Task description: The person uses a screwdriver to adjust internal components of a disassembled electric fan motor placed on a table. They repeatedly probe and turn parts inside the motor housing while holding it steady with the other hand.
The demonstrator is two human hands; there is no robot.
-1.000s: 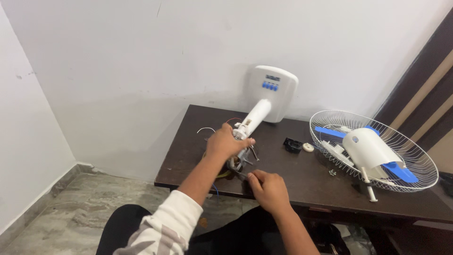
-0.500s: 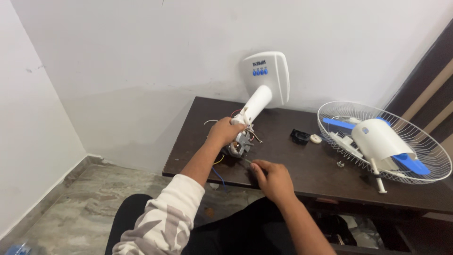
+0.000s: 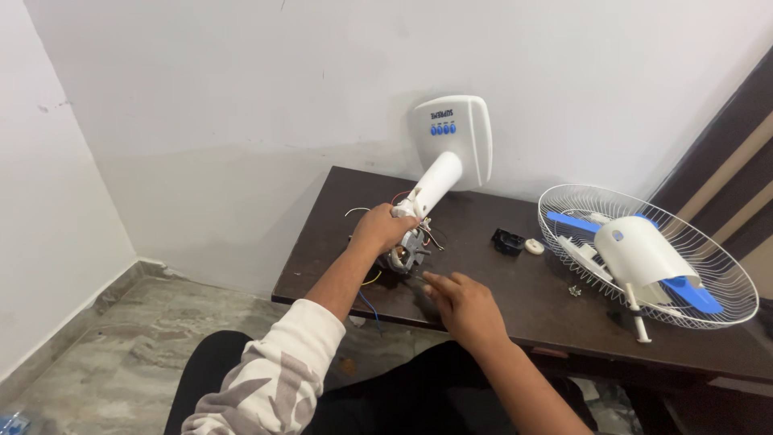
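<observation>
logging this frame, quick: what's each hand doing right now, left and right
Left hand: closed around the fan motor at the foot of the white fan neck.
Right hand: open, fingers spread on the table, holding nothing.

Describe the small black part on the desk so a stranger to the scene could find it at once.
Start at the dark wooden desk against the white wall. Between the white fan stand and the wire fan guard lies the small black part. A tiny white knob sits beside it; it alone is black.
</observation>
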